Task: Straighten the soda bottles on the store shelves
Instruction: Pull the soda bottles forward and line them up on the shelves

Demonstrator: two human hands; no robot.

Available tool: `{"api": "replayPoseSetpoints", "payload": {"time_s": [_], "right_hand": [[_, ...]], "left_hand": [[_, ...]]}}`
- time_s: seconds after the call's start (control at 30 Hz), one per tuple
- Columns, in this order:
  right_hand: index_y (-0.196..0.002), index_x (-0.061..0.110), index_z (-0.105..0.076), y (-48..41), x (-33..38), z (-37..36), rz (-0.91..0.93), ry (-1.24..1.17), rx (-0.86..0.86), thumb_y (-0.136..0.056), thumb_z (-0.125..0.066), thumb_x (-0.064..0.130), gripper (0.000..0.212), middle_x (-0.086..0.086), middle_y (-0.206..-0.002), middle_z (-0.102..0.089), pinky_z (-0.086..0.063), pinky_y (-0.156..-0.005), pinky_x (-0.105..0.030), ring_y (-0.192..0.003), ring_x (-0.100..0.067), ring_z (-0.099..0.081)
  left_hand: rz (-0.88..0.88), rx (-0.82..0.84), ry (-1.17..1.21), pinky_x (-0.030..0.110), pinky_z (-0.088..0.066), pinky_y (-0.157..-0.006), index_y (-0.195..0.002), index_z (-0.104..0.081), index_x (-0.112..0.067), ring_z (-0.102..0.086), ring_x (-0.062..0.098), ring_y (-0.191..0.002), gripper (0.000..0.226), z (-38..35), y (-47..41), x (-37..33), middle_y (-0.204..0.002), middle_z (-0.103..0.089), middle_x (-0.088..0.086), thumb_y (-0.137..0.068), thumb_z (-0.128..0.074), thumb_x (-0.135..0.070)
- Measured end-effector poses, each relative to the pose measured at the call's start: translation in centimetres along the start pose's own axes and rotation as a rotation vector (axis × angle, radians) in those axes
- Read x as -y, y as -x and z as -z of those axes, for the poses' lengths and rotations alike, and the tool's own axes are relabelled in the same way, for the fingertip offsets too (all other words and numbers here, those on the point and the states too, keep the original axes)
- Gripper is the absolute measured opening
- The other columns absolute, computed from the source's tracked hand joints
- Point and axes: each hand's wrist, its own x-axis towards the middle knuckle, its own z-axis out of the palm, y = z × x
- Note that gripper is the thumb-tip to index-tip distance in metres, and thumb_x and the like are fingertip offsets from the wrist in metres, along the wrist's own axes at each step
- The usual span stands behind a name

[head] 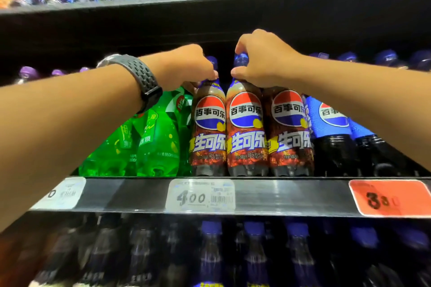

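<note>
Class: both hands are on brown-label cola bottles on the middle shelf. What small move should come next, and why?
Probably ease the two necks apart until both stand upright: the left hand grips the left bottle and the right hand the middle bottle by their necks, and their tops seem to lean together.

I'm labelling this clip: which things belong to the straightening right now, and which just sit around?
Job: left hand, right hand, left brown-label cola bottle, middle brown-label cola bottle.
Just there: green soda bottles, blue-label cola bottles, white price tag.
</note>
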Motion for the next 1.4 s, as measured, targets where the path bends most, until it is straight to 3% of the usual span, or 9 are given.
{"api": "replayPoseSetpoints", "payload": {"time_s": [0.1, 0.3, 0.37, 0.43, 0.5, 0.63, 0.87, 1.13, 1.4], "right_hand": [[-0.127, 0.013, -0.051, -0.1, -0.2, -0.1, -0.004, -0.015, -0.003, -0.083, -0.067, 0.042, 0.055, -0.011, -0.125, -0.049, -0.047, -0.081, -0.033, -0.106, -0.026, -0.052], [-0.122, 0.014, -0.054, 0.2, -0.2, -0.1, -0.014, -0.025, 0.005, -0.083, -0.067, 0.042, 0.05, -0.01, -0.12, -0.051, -0.049, -0.082, -0.035, -0.103, -0.025, -0.053], [-0.122, 0.014, -0.054, 0.0, -0.1, 0.1, -0.022, 0.016, 0.029, -0.083, -0.066, 0.044, 0.051, -0.01, -0.12, -0.051, -0.049, -0.083, -0.037, -0.104, -0.027, -0.053], [-0.122, 0.013, -0.054, -0.3, 0.3, 0.5, -0.045, 0.051, 0.02, -0.082, -0.065, 0.046, 0.052, -0.012, -0.12, -0.052, -0.047, -0.084, -0.039, -0.105, -0.029, -0.053], [-0.12, 0.013, -0.057, -0.7, 1.2, 0.9, -0.058, 0.068, -0.063, -0.083, -0.061, 0.044, 0.048, -0.014, -0.119, -0.054, -0.044, -0.087, -0.039, -0.108, -0.032, -0.053], [-0.117, 0.015, -0.06, -1.7, 4.9, 0.0, 0.025, 0.019, -0.094, -0.083, -0.059, 0.037, 0.04, -0.009, -0.114, -0.062, -0.046, -0.091, -0.037, -0.106, -0.028, -0.056], [-0.131, 0.011, -0.051, -5.5, 11.4, -3.1, -0.063, -0.107, 0.041, -0.084, -0.06, 0.042, 0.057, -0.011, -0.128, -0.058, -0.04, -0.097, -0.031, -0.118, -0.028, -0.053], [-0.125, 0.008, -0.056, -6.6, 13.4, -4.7, -0.223, -0.105, 0.233, -0.072, -0.066, 0.046, 0.066, -0.014, -0.125, -0.059, -0.049, -0.093, -0.037, -0.109, -0.03, -0.057], [-0.122, 0.002, -0.057, -6.0, 14.1, -4.6, -0.18, -0.016, 0.26, -0.072, -0.071, 0.055, 0.074, -0.017, -0.122, -0.06, -0.049, -0.093, -0.04, -0.11, -0.033, -0.057]], "left_hand": [[0.006, 0.029, 0.069, 0.03, -0.054, -0.054, -0.119, -0.053, -0.008, -0.063, 0.021, -0.073, 0.038, 0.4, 0.3, 0.0, -0.093, -0.063, 0.012, -0.087, -0.067, -0.022], [0.023, 0.077, 0.187, 0.029, -0.054, -0.058, -0.113, -0.052, -0.009, -0.064, 0.02, -0.077, 0.03, 0.7, 0.3, 0.5, -0.098, -0.063, 0.015, -0.087, -0.066, -0.018], [-0.012, 0.042, 0.22, 0.034, -0.059, -0.068, -0.099, -0.053, -0.013, -0.068, 0.023, -0.081, 0.019, 0.9, 0.3, 0.7, -0.1, -0.066, 0.017, -0.086, -0.067, -0.015], [-0.069, -0.043, 0.225, 0.041, -0.057, -0.083, -0.11, -0.056, -0.008, -0.07, 0.027, -0.09, 0.027, 1.7, 0.3, 1.1, -0.106, -0.066, 0.019, -0.086, -0.066, -0.015], [-0.153, -0.171, 0.129, 0.039, -0.055, -0.087, -0.119, -0.058, -0.011, -0.069, 0.025, -0.089, 0.036, 3.5, 0.6, 2.0, -0.104, -0.069, 0.013, -0.084, -0.063, -0.019], [-0.312, -0.375, -0.279, 0.023, -0.045, -0.081, -0.107, -0.067, -0.022, -0.063, 0.017, -0.093, 0.027, 7.7, 1.8, 5.5, -0.097, -0.07, -0.003, -0.082, -0.057, -0.028], [-0.263, -0.293, -0.598, 0.038, -0.047, -0.091, -0.116, -0.059, -0.014, -0.057, 0.032, -0.107, 0.059, 10.9, 1.3, 12.2, -0.114, -0.063, 0.013, -0.078, -0.062, -0.058], [-0.166, -0.141, -0.359, 0.029, -0.043, -0.08, -0.117, -0.058, -0.017, -0.057, 0.018, -0.098, 0.077, 10.9, 1.4, 13.2, -0.107, -0.062, 0.0, -0.064, -0.067, -0.073], [-0.101, -0.009, 0.052, 0.043, -0.056, -0.087, -0.107, -0.063, -0.014, -0.067, 0.024, -0.098, 0.05, 11.2, 1.7, 14.5, -0.109, -0.068, 0.013, -0.068, -0.083, -0.039]]}}
